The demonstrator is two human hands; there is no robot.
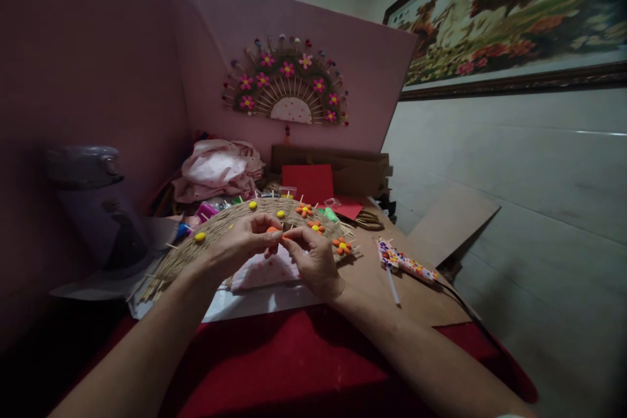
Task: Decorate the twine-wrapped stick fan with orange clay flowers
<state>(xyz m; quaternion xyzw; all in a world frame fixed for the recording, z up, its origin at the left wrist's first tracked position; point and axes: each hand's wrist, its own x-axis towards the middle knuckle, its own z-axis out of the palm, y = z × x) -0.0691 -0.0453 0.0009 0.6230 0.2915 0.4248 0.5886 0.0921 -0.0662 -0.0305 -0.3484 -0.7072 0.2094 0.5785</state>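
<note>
Both of my hands meet over the middle of a half-round, twine-covered fan (230, 222). My left hand (247, 238) pinches a small piece of orange clay (273, 230) with thumb and fingertips. My right hand (313, 261) has its fingertips closed on the same orange bit, which they partly hide. Yellow clay discs (200, 236) dot the fan's left and upper part. Along its right side sit orange flowers (341, 246) with yellow centres. Short sticks poke out round the rim, and a pale dotted half-circle (264, 271) forms the fan's base below my hands.
At the right lies a flower-patterned glue gun (406, 264) with its cord, on brown cardboard (362, 281). A large bottle (98, 209) stands left. Behind are crumpled pink cloth (220, 166), red paper (307, 183) and a green packet (329, 214). A finished fan (287, 81) hangs behind.
</note>
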